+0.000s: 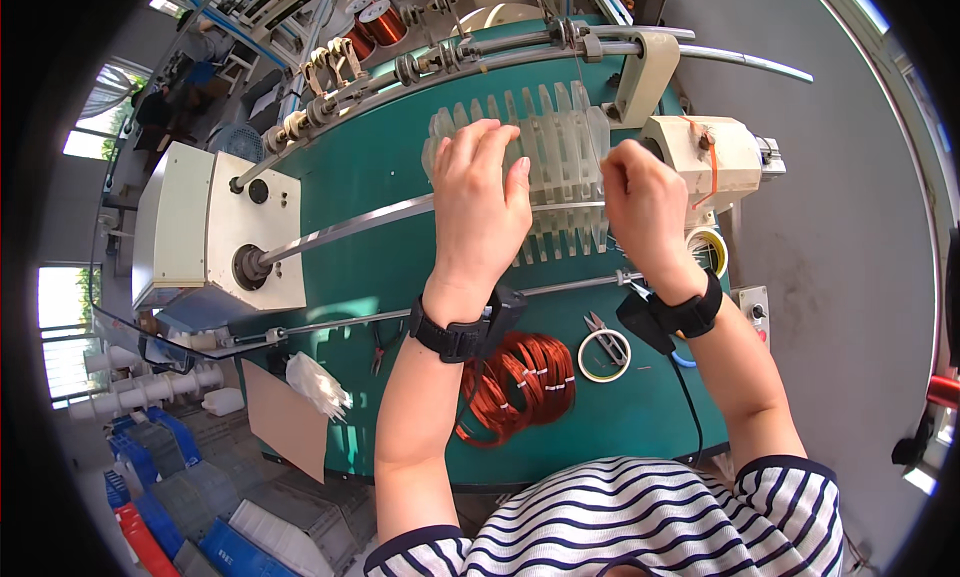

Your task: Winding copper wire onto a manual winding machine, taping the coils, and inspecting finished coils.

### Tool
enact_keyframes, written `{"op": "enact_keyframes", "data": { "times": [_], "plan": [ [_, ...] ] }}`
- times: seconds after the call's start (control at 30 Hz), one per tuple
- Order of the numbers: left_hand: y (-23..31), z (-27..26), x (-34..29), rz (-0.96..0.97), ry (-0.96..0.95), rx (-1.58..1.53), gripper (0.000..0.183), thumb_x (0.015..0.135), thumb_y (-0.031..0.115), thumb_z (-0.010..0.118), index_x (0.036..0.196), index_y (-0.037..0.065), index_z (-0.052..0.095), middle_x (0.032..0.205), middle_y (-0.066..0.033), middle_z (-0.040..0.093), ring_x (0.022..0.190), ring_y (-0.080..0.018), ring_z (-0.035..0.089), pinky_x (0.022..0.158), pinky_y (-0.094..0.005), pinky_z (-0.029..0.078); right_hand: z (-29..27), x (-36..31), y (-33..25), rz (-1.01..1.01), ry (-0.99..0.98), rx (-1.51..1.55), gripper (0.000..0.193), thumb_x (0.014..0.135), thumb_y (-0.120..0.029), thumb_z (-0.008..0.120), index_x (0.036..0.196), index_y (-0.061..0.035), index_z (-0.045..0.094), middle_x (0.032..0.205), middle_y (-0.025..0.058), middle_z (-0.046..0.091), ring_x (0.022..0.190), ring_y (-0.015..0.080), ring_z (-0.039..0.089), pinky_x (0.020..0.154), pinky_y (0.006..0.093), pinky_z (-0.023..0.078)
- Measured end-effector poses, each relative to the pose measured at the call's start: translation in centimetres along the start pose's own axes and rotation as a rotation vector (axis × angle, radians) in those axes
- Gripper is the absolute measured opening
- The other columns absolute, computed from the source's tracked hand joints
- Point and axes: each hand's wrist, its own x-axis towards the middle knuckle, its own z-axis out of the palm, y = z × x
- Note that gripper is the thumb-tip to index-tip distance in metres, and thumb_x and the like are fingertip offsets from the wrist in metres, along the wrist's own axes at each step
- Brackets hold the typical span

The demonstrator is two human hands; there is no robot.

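A translucent, finned coil-winding former (545, 137) sits on a square metal shaft (350, 227) that crosses the green bench. My left hand (475, 202) rests on the left part of the former, its fingers stretched over the fins and its thumb apart. Close by the former's right end, my right hand (645, 202) is closed with the fingers curled in. A thin wire (591, 87) comes down from the guide rod above and runs to the fingers of that hand. The fingertips themselves are partly hidden.
White machine housings stand left (220, 227) and right (705, 167) of the former. Nearer me lie a bundle of copper wire coils (540, 377), snips (605, 339), a tape roll (582, 362) and pliers (377, 357). Copper wire spools (383, 22) stand at the back.
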Motion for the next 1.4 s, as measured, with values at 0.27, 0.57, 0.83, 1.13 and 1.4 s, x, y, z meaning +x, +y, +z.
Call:
{"op": "enact_keyframes", "data": {
  "times": [0.27,0.57,0.83,1.13,1.4],
  "plan": [
    [-5.0,-1.7,-12.4,-0.575,-0.297,-0.153,0.005,0.080,0.006,0.060,0.081,0.001,0.061,0.077,-0.0117,0.062,0.068,-0.0300,0.061,0.062,-0.0391,0.048,-1.5,-1.6,3.2,0.278,-0.122,0.147,0.011,0.081,-0.008,0.061,0.076,0.0012,0.057,0.060,0.0134,0.057,0.052,0.0177,0.055,0.053,0.0292,0.044],
    [-9.7,-0.1,-24.1,-0.666,-0.640,0.230,0.019,0.072,0.008,0.069,0.086,0.003,0.057,0.088,-0.0136,0.058,0.085,-0.0327,0.059,0.069,-0.0428,0.047,-1.3,-7.3,6.5,0.398,-0.049,0.200,0.006,0.085,-0.004,0.058,0.084,0.0017,0.058,0.059,0.0069,0.052,0.052,0.0102,0.046,0.050,0.0249,0.038],
    [-8.2,-4.0,-22.4,-0.456,-0.479,0.263,0.012,0.077,0.002,0.060,0.088,0.004,0.055,0.085,-0.0125,0.056,0.082,-0.0330,0.058,0.067,-0.0426,0.047,1.6,-13.2,4.9,0.253,-0.415,-0.109,0.026,0.079,-0.001,0.054,0.103,-0.0056,0.062,0.089,0.0152,0.055,0.076,0.0354,0.058,0.067,0.0431,0.046],
    [-0.4,-11.0,-13.6,-0.662,0.479,-0.666,0.011,0.093,0.005,0.048,0.103,0.003,0.052,0.099,-0.0075,0.056,0.077,-0.0118,0.057,0.063,-0.0221,0.046,-1.8,-8.6,0.0,0.757,-0.677,0.692,0.018,0.085,-0.007,0.058,0.099,0.0021,0.062,0.066,0.0006,0.055,0.058,0.0090,0.052,0.052,0.0237,0.041],
    [5.2,-8.7,-10.5,-0.194,-0.165,-0.253,0.018,0.075,-0.005,0.058,0.091,0.001,0.055,0.082,-0.0107,0.058,0.073,-0.0305,0.058,0.072,-0.0392,0.047,-7.0,-2.6,-7.7,0.150,-0.845,0.950,0.043,0.085,-0.013,0.065,0.124,0.0004,0.050,0.066,0.0038,0.057,0.057,0.0080,0.049,0.054,0.0226,0.041]
  ]
}}
